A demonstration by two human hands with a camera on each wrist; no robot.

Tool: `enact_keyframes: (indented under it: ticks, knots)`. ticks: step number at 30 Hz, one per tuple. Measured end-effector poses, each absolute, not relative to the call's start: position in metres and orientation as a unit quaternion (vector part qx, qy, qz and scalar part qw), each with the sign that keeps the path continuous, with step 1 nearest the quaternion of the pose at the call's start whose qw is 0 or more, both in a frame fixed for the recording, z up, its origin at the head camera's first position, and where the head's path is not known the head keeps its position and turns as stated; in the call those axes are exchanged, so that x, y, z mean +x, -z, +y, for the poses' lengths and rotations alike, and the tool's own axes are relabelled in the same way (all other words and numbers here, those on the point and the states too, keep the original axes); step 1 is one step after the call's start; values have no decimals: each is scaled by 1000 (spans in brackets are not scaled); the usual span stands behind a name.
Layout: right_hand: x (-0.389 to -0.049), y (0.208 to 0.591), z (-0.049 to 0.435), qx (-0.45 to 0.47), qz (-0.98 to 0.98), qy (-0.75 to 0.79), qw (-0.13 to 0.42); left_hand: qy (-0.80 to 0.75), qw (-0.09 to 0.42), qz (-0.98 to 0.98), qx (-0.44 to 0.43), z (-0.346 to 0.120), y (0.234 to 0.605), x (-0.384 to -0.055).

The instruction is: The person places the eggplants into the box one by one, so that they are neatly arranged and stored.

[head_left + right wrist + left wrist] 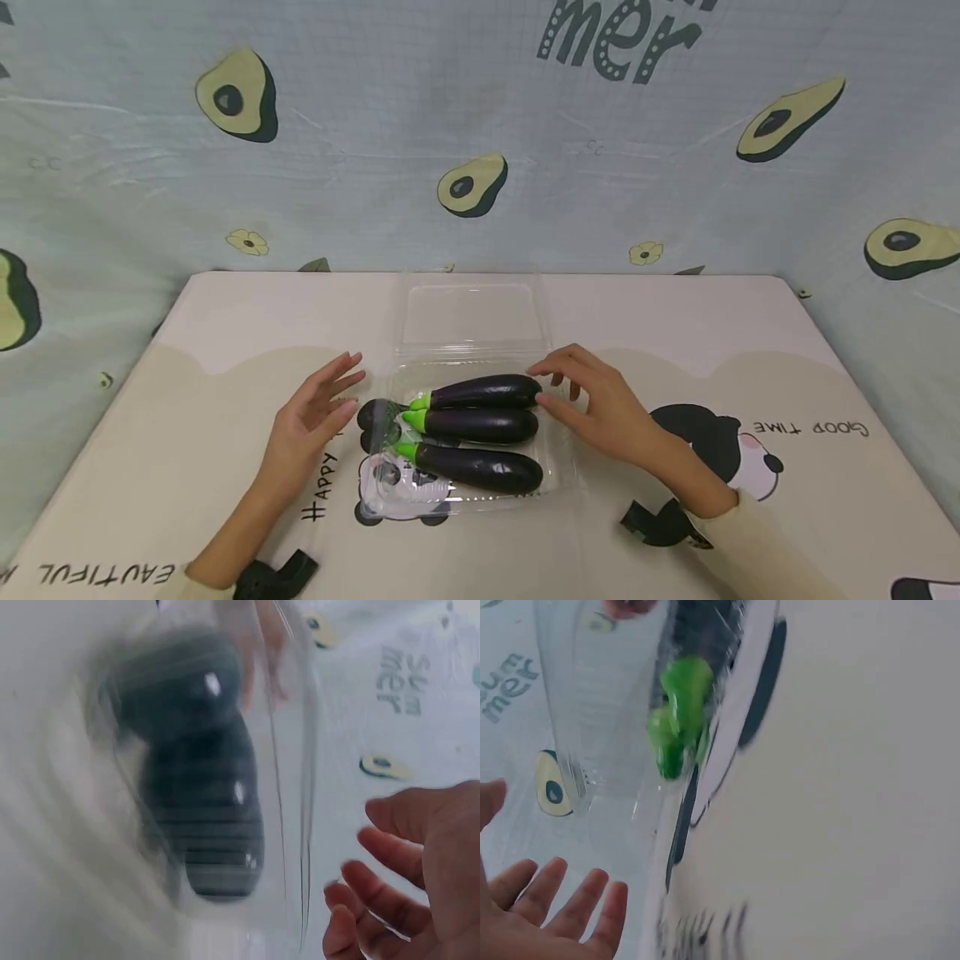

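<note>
Three dark purple eggplants with green caps lie side by side in a clear plastic box: a far eggplant (487, 391), a middle eggplant (480, 425) and a near eggplant (480, 469). The box's hinged clear lid (472, 317) is folded back toward the wall. To the left of the box my left hand (311, 417) is held with fingers extended and nothing in it. At the box's right end my right hand (592, 400) hovers by the eggplants' round ends, fingers loosely bent and holding nothing. Green caps (682, 697) show through the plastic in the left wrist view.
The box stands on a pale printed tabletop (225, 467) with panda drawings and lettering. Behind the table hangs a cloth (360, 100) printed with avocados. Black wrist straps (277, 575) are on both forearms.
</note>
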State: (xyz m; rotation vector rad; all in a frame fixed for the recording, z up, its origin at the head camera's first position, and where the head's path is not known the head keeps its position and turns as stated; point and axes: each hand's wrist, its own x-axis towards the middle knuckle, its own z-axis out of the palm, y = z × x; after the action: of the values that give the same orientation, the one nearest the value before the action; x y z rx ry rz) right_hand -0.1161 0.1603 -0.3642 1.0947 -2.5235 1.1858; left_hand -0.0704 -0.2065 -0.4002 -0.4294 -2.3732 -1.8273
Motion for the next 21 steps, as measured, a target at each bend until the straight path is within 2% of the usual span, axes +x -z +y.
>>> enact_keyframes:
  ticks: [5, 11, 17, 21]
  knots:
    - [-133, 362, 170, 292, -854, -420, 90, 594, 79, -790, -133, -206, 385, -84]
    - [-153, 361, 174, 177, -863, -472, 26, 611, 92, -781, -90, -205, 377, -108]
    - [-170, 363, 173, 93, -844, -526, -44, 661, 60, -746, -49, -198, 369, -125]
    - [-179, 363, 171, 67, -827, -554, -68, 635, 25, -771, -22, -188, 364, -131]
